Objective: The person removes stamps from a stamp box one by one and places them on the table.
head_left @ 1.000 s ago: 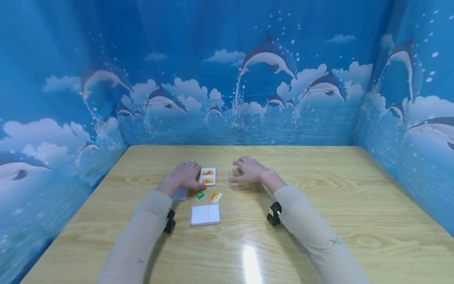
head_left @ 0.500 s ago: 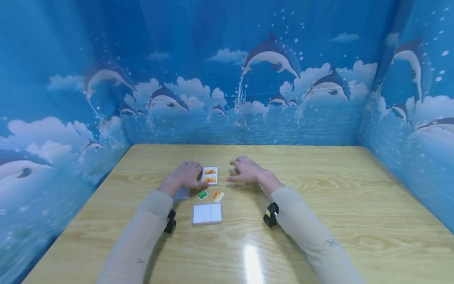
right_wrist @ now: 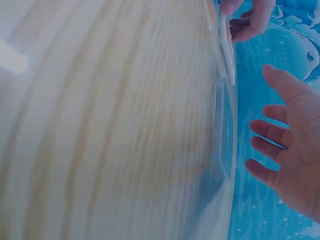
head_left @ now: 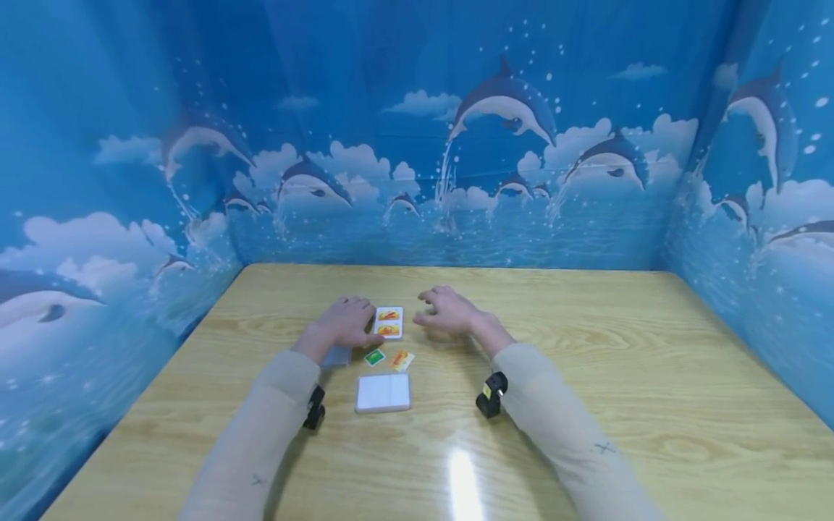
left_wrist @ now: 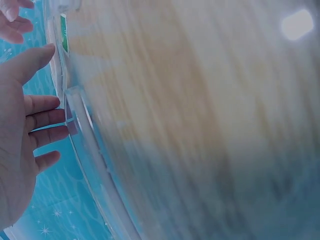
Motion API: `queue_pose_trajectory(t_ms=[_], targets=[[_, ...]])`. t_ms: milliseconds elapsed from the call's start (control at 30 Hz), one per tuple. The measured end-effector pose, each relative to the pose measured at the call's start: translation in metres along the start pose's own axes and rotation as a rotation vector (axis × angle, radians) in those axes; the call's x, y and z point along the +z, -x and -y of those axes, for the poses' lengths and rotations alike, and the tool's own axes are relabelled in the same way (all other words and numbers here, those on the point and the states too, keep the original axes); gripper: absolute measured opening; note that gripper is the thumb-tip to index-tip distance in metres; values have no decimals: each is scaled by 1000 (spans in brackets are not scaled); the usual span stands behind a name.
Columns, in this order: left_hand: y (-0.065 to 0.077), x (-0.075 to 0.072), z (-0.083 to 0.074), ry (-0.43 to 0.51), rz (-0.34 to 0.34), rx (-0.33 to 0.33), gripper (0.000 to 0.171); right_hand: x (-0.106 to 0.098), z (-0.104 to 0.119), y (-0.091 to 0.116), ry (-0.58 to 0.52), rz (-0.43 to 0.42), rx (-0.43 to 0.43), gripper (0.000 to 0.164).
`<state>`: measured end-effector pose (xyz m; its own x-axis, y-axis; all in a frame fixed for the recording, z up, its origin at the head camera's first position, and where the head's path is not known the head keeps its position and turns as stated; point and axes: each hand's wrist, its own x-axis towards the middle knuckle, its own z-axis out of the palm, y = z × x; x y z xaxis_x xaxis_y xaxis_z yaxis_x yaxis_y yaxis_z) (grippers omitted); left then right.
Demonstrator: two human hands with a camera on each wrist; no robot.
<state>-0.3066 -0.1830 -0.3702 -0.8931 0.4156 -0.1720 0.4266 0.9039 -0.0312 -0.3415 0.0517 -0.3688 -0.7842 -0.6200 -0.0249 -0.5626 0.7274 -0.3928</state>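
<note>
My left hand [head_left: 345,322] rests at the left side of a picture card [head_left: 389,323] that shows two orange food drawings, its thumb by the card's near corner. In the left wrist view its fingers are loosely extended. My right hand [head_left: 449,311] hovers a little to the right of that card, fingers spread and holding nothing. Below it, in the right wrist view, lies a clear plastic case or lid [right_wrist: 225,130]. A small green card [head_left: 374,357] and a small orange-and-white card [head_left: 402,360] lie between the picture card and a white flat box [head_left: 383,393].
Another clear, flat plastic piece [head_left: 337,356] lies partly under my left wrist. The wood-grain table [head_left: 586,405] stretches to the right and front. A blue dolphin-print curtain [head_left: 391,130] encloses the back and sides.
My right hand has risen slightly off the clear plastic piece and shifted left toward the picture card. The left hand stays beside that card; the head view has shifted a little.
</note>
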Motion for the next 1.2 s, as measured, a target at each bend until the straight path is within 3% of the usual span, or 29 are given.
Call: queue_pose_trajectory(t_ms=[333,567,933,1200], targets=[[-1,2,-1,5,-7,-25,65,7,8,-13,-244,-126,35,46],[0,4,-2,8,-14,-26,65,13,14,-20,-295,-154,69,40],[0,6,-2,-2,-18,-24,63,21,23,-32,-463,-218,152,37],[0,6,-2,-29,-43,5,64,24,30,-37,-469,-208,184,37]])
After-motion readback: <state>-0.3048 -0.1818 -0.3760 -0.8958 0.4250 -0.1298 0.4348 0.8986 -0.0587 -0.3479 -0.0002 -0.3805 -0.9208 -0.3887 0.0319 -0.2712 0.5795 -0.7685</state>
